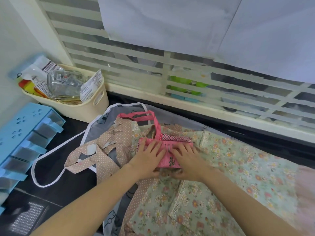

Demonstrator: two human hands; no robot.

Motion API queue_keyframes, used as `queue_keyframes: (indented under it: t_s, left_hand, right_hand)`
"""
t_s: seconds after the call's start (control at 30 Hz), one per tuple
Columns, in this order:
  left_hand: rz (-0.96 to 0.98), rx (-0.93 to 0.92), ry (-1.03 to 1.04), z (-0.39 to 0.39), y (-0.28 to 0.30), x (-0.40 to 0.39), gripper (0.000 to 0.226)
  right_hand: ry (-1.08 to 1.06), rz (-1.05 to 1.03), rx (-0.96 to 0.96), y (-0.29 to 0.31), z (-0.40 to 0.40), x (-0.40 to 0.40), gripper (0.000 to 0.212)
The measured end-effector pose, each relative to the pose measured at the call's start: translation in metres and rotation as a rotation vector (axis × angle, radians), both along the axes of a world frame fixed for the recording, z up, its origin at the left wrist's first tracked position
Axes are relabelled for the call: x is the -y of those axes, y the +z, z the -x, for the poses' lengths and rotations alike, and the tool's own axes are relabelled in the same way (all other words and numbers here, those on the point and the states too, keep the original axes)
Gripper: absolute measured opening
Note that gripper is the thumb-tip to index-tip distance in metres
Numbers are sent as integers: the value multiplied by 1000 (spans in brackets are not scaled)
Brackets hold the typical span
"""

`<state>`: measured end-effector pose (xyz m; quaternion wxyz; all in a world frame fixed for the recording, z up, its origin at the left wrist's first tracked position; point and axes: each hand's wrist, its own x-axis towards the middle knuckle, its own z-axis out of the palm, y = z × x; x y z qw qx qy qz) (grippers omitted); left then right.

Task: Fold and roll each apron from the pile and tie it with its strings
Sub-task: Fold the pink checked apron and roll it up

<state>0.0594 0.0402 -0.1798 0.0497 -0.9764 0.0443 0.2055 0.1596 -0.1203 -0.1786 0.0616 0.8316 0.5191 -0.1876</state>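
A pink checked apron (168,161), folded into a narrow bundle, lies on top of the apron pile. My left hand (148,155) and my right hand (185,157) sit side by side on it, fingers over the top and thumbs tucked under its near edge. Its pink neck strap (154,119) loops away toward the window. Under it lies a green floral apron (238,176) with lace trim. Left of that is a beige dotted apron (104,150) with tangled straps, and at the bottom a grey apron (105,116) with white edging.
The pile rests on a black counter (71,184). A cream basket (90,109) holding packets and a glass jar stands at the back left. A blue drawer organiser (25,133) runs along the left edge. A window sill (221,113) borders the back.
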Motion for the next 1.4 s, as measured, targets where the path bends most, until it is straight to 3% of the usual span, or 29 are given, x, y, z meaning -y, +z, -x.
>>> queue_keyframes:
  t_s: [0.13,0.3,0.4,0.5,0.63,0.8,0.93,1.0,1.1,1.23,1.4]
  left_hand:
    - [3,54,-23,-12,7,0,67]
    - [416,176,152,-27,40,-15,25]
    - [575,22,223,-33,43,-25,26]
    - [505,-164,219,-30,32,-22,26]
    - [552,-138,291,-28,18,-18,25]
    - [768,-101,443,-24,9,-20,47]
    - [1008,-24,623,-19,7,-24,32]
    - [1161,1,776,-16,11,-23,29]
    - [1300,-24,952,-14,14,-20,38]
    - [1365,-81,1014,-14,21,-20,53]
    - [1660,-70,1157,-15,23,-23,37]
  right_hand:
    - [12,-15,46,3,-2,-3,71]
    - [-212,-95,-403,41,-33,-10,26]
    - [-244,50,-445,53,-51,-10,27]
    - [-213,167,-421,50,-47,-21,27]
    - [-406,-108,-519,44,-35,-60,30]
    - [-647,-245,-677,34,-15,-99,20]
    - [-862,-404,-674,38,-21,-107,11]
    - [-795,-429,-604,47,-28,-105,15]
    - [-513,-333,-598,60,-33,-94,23]
    - [-170,122,-641,54,-28,-66,26]
    - [-185,201,-579,35,-18,-53,42]
